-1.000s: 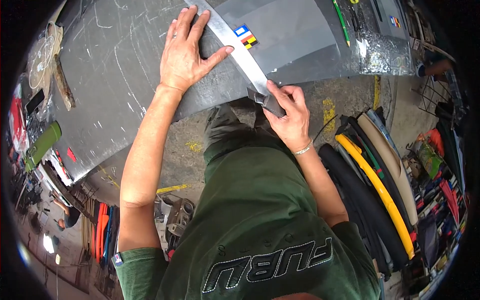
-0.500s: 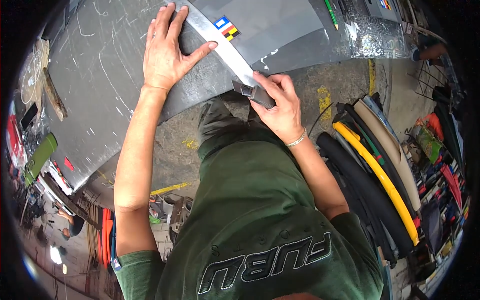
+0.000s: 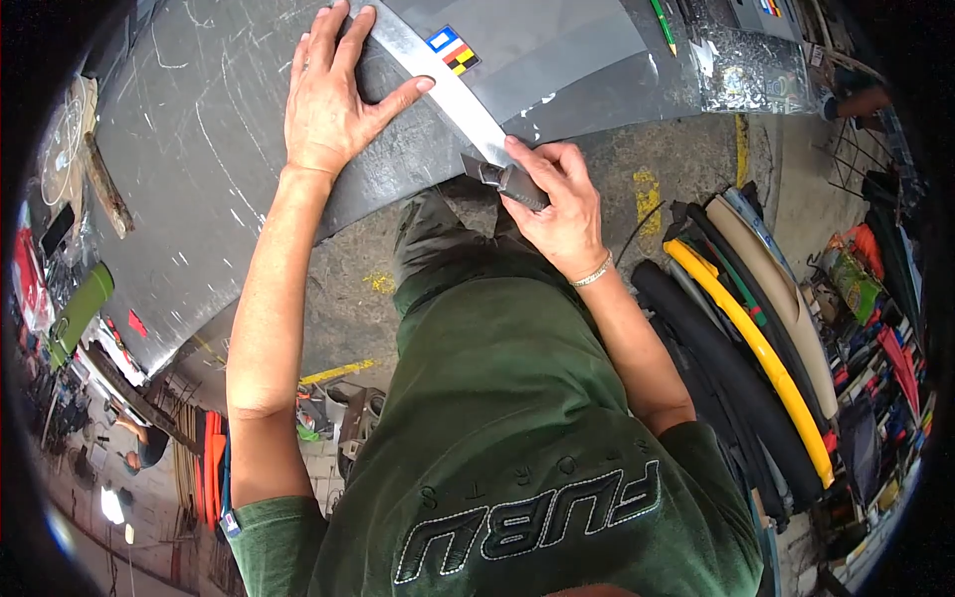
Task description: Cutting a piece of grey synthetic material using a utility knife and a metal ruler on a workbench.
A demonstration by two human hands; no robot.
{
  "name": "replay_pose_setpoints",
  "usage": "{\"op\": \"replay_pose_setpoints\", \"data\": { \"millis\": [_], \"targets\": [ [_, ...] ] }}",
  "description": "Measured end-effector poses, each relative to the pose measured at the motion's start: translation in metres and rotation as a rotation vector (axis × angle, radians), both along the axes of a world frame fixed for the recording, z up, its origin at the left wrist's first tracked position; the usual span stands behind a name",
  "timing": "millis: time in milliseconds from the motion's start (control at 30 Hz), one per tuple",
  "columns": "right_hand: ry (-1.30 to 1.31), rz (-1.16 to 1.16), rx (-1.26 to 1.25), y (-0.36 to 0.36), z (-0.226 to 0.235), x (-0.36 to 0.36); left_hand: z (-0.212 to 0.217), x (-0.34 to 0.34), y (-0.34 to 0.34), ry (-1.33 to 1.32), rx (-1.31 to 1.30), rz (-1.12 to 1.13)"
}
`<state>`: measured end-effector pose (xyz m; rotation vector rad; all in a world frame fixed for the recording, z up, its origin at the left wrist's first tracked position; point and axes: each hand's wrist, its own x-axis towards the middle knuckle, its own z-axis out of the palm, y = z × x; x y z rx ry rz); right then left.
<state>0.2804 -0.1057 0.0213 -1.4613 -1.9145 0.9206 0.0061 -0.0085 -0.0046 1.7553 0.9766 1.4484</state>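
My left hand (image 3: 333, 95) lies flat, fingers spread, on a long metal straightedge (image 3: 443, 85) that runs diagonally across a grey sheet (image 3: 557, 50) on a scratched dark worktable (image 3: 189, 149). My right hand (image 3: 557, 199) grips a dark utility knife (image 3: 505, 179) at the near end of the straightedge, right at the table's front edge. A bracelet sits on my right wrist. The blade tip is hidden by the knife body and my fingers.
Several long rolls, one yellow (image 3: 756, 348), others black and beige, lie on the floor to my right. A green pencil (image 3: 663, 25) and a crinkled plastic bag (image 3: 756, 70) rest on the far table. Clutter and a green bottle (image 3: 80, 308) fill the left side.
My right hand has drawn the knife along the straightedge toward me, reaching the table's near edge. My left hand has stayed pressed on the straightedge.
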Motion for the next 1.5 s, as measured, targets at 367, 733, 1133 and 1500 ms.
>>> {"op": "replay_pose_setpoints", "data": {
  "millis": [367, 733, 1133, 1500],
  "targets": [
    [-0.042, -0.012, 0.009, -0.002, -0.002, -0.001, 0.036, -0.002, -0.007, 0.945, -0.301, 0.258],
    [-0.056, -0.008, 0.039, -0.002, -0.005, -0.003, 0.027, -0.005, -0.009, 0.856, -0.294, 0.323],
    [-0.060, 0.011, 0.049, -0.001, -0.002, -0.008, -0.013, -0.018, -0.001, 0.279, 0.164, 0.203],
    [-0.048, 0.007, 0.017, -0.001, -0.001, 0.000, 0.029, 0.008, -0.003, 1.053, -0.150, 0.419]
  ]
}}
